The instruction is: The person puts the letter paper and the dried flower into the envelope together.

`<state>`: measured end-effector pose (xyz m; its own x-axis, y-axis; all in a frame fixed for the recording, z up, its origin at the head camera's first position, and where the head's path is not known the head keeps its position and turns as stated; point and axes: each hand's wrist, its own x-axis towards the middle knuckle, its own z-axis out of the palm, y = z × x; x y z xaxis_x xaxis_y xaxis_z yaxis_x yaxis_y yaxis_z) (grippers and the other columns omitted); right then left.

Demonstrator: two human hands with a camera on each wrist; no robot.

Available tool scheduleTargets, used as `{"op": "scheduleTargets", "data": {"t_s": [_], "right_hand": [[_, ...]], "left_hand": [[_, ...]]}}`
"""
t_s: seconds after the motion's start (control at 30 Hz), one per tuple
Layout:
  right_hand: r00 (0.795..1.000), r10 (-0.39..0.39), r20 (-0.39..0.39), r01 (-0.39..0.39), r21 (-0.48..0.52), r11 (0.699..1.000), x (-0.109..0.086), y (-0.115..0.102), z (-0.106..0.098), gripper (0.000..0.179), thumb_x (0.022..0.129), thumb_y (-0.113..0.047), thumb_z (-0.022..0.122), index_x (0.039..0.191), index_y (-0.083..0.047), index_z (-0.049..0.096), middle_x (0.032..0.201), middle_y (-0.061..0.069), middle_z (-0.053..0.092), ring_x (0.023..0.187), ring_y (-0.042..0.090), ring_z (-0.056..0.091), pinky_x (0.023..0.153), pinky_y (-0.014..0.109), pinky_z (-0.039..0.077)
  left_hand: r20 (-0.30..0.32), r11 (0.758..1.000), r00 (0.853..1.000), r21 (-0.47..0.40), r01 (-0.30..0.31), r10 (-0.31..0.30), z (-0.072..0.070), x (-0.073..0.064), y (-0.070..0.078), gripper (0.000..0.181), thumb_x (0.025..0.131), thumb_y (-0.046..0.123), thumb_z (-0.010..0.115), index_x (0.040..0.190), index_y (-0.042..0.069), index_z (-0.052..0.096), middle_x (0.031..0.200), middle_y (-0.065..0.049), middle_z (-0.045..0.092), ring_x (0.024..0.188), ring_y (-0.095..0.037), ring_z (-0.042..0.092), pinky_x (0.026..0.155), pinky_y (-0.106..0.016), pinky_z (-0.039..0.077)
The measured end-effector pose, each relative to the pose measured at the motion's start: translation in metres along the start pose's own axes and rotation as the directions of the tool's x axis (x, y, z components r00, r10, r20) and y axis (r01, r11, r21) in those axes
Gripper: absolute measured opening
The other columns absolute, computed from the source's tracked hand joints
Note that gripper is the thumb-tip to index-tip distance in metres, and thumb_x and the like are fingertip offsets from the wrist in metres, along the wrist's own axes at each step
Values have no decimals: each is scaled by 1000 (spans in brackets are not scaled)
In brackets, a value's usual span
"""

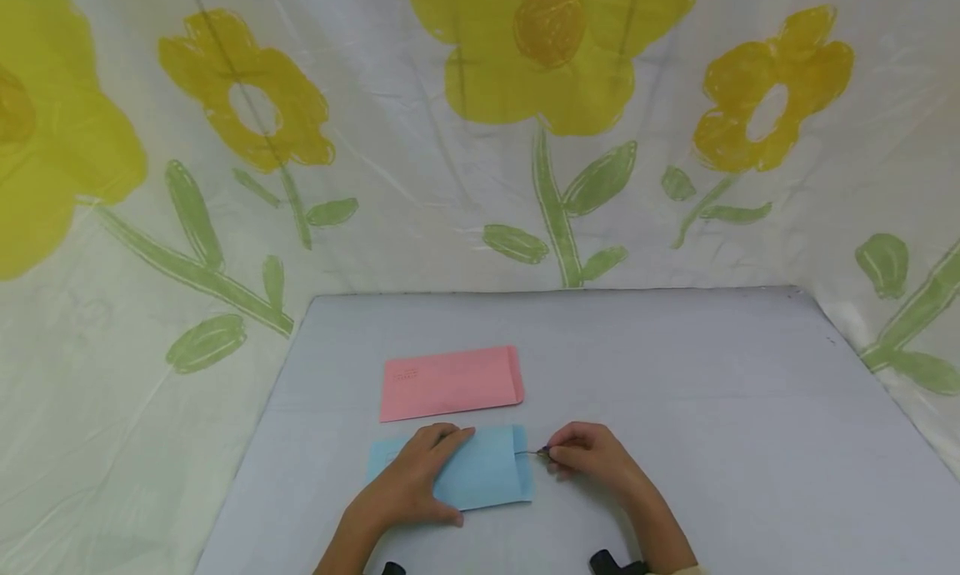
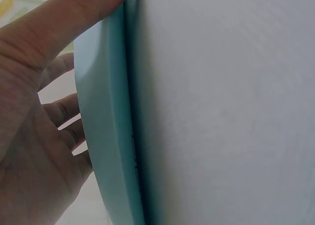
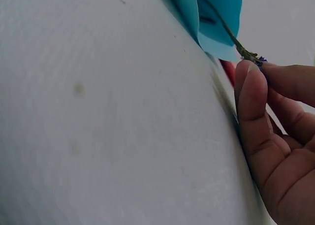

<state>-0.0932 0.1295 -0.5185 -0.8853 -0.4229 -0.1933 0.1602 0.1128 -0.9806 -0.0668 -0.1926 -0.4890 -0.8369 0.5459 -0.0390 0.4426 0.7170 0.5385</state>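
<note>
A light blue envelope (image 1: 483, 473) lies on the table with its flap end toward the right. Across it spans my left hand (image 1: 416, 479), thumb at the near edge and fingers toward the far edge, gripping it. In the left wrist view the envelope (image 2: 101, 116) bulges between thumb and fingers. Just right of the mouth, my right hand (image 1: 600, 460) pinches a small flower sprig (image 1: 544, 452) with dark purple-blue petals. The right wrist view shows its thin stem (image 3: 221, 23) reaching into the gaping envelope mouth; the stem's far end is hidden inside.
A pink envelope (image 1: 450, 383) lies flat beyond the blue one, its flap end also to the right. The pale table (image 1: 712, 408) ends at a white curtain (image 1: 420, 250) with painted yellow flowers, which encloses the back and sides.
</note>
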Motion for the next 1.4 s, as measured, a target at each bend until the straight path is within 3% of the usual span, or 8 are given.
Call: {"op": "scheduleTargets", "data": {"t_s": [0.17,0.47,0.63,0.73,0.93,1.17,1.4], "right_hand": [[1000,-2,4,3,-14,1000,5,-1,12,17,94,-4,66,104,11,66,90,15,71,76,21,69,67,32,60],[998,-14,-64,10,-69,998,14,-4,38,19,89,-6,73,102,4,66,85,8,69,71,20,67,60,31,59],[996,-31,-87,19,-128,992,17,-5,49,20,88,-6,72,105,2,66,88,7,69,74,19,65,64,30,58],[998,-28,-59,19,-145,989,17,-8,53,28,89,-2,66,116,5,60,92,9,71,78,19,65,68,28,56],[999,45,-14,-46,-73,996,15,-11,60,40,95,0,53,133,7,42,95,12,72,80,20,60,73,28,48],[995,97,-33,-97,14,995,12,-7,63,45,97,-2,52,139,6,38,112,16,70,95,23,63,85,36,52],[996,10,-88,-7,36,999,7,-10,43,32,100,-4,55,130,6,51,105,18,70,92,28,69,80,38,59]], "left_hand": [[-7,1000,1000,15,-7,7,0,0,1,111,60,43,96,153,20,40,143,0,44,131,-22,41,107,-48,43],[15,1000,1000,4,19,-19,2,0,-1,112,61,46,95,154,22,39,145,1,42,133,-20,39,110,-46,39],[0,1000,1000,9,-4,4,3,0,-2,112,60,45,96,154,22,39,145,1,43,133,-20,40,109,-46,40],[-2,1000,1000,5,-4,4,4,0,-1,112,60,45,96,154,23,39,145,1,43,133,-20,40,108,-46,41],[6,1000,1000,5,14,-14,4,1,1,111,60,46,96,154,24,39,145,1,42,133,-20,40,109,-45,41],[4,1000,1000,-1,1,-1,4,2,1,110,61,45,95,153,23,40,145,-1,43,132,-22,40,107,-47,42],[-11,1000,1000,4,-1,1,4,1,0,105,64,54,91,152,21,44,147,-4,43,134,-24,39,106,-50,42]]}}
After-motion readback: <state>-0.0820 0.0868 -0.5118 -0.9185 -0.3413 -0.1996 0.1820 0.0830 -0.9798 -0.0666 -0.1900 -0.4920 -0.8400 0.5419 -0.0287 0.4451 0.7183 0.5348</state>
